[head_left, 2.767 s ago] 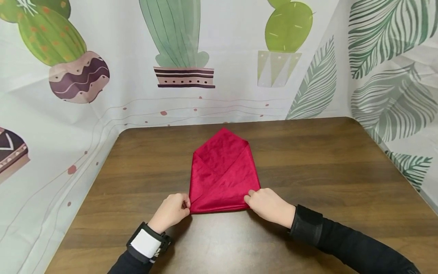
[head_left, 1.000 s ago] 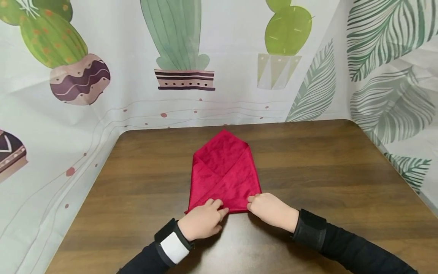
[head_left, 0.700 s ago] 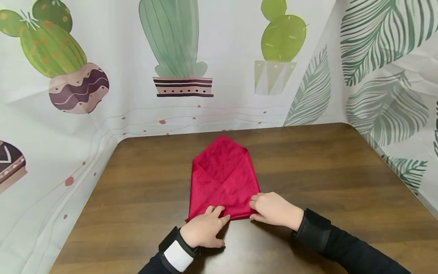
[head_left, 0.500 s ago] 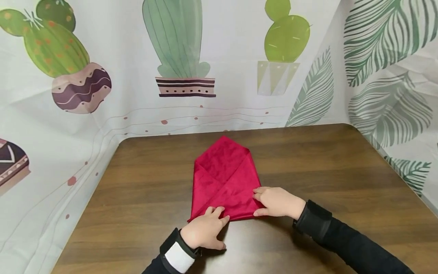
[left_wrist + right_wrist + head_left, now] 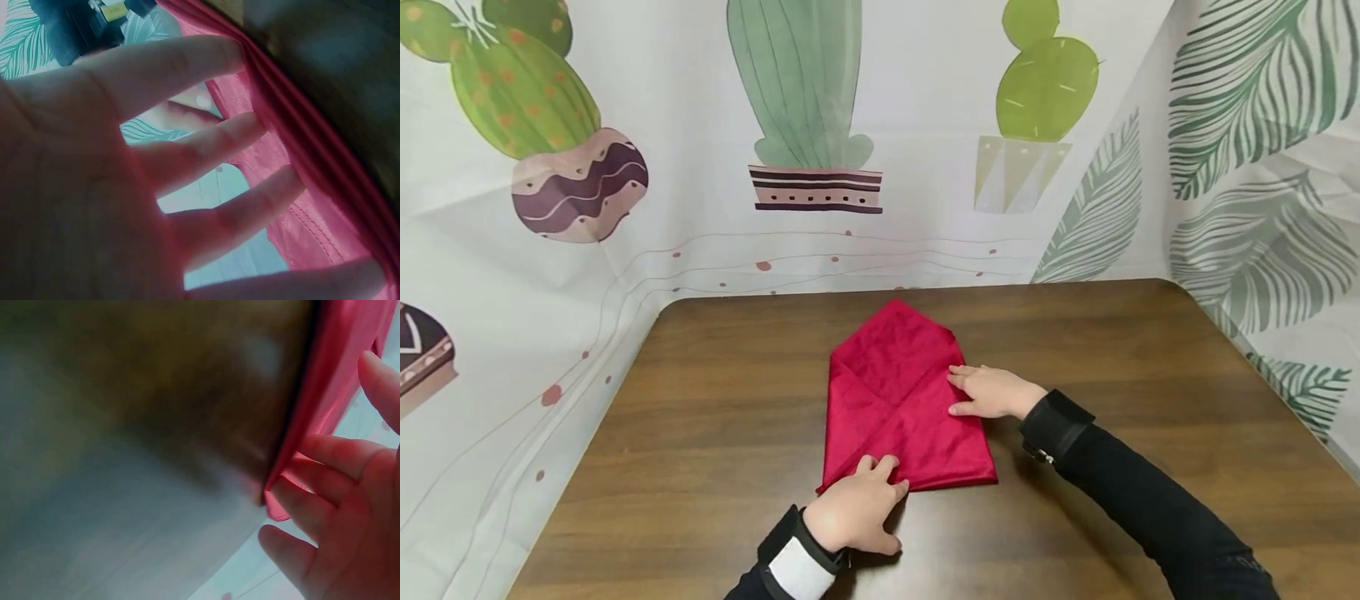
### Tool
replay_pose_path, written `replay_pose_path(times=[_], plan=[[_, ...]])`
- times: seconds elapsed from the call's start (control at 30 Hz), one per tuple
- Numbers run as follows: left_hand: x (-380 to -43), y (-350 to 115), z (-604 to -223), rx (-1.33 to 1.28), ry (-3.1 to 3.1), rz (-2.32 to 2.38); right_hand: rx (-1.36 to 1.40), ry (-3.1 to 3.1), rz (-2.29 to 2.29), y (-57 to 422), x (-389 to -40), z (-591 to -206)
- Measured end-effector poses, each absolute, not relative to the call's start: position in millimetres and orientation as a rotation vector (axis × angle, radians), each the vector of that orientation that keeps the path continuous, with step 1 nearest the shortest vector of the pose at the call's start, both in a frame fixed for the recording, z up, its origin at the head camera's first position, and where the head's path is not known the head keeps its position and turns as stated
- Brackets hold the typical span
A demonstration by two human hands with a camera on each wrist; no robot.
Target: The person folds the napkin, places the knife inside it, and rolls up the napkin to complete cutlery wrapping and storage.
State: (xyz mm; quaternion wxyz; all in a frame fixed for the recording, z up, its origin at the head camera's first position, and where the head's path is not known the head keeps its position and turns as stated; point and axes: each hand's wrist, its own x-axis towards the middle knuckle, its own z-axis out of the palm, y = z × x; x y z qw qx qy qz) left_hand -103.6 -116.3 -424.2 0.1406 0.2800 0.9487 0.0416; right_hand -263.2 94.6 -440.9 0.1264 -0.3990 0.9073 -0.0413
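Observation:
A red, shiny cloth [image 5: 891, 408], folded into a house shape with its point at the far side, lies flat on the wooden table. My left hand [image 5: 857, 506] rests with spread fingertips on the cloth's near edge, left of its middle. In the left wrist view the fingers [image 5: 212, 156] touch the cloth's layered edge [image 5: 325, 150]. My right hand [image 5: 992, 392] lies at the cloth's right edge, its fingertips on the fabric. The right wrist view shows those fingers [image 5: 325, 481] extended against the red edge [image 5: 312, 406].
The brown wooden table [image 5: 715, 400] extends around the cloth. Behind it hangs a white backdrop [image 5: 925, 100] printed with cacti and leaves. Both wrists wear black bands [image 5: 1056, 425] over dark sleeves.
The left hand has moved from the near left corner toward the near edge's middle and spread its fingers. The right hand has left the near right corner and slid up the right edge.

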Motion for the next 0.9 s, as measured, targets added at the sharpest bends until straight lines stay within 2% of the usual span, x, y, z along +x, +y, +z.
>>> replay_pose_path(times=[0.47, 0.9], plan=[[-104, -120, -425, 0.795, 2.721, 0.174, -1.344, 2.774, -0.253, 86, -318, -446], [-104, -121, -425, 0.783, 2.725, 0.137, -1.149, 2.563, -0.619, 91, -366, -443]])
